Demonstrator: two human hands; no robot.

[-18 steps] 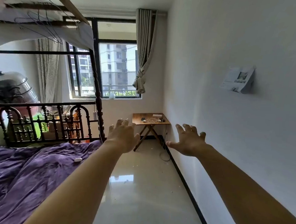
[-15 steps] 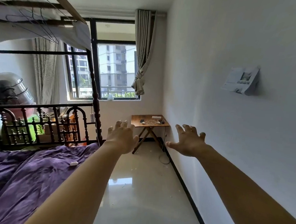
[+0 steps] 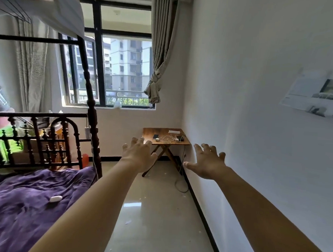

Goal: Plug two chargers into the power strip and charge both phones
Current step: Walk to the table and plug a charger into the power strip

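The tabletop (image 3: 147,133) looms nearer than before — my left hand (image 3: 138,156) and right hand (image 3: 208,163) both spread, empty; phones (image 3: 156,136), chargers (image 3: 157,139), power strip (image 3: 174,131) lie there.

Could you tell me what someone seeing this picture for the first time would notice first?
Two bare arms stretch forward, the left hand and right hand open with spread fingers, holding nothing. Beyond them, in the far corner under the window, stands a small folding wooden table with phones, chargers and tangled white cables on it. A bed with a purple blanket fills the left side.
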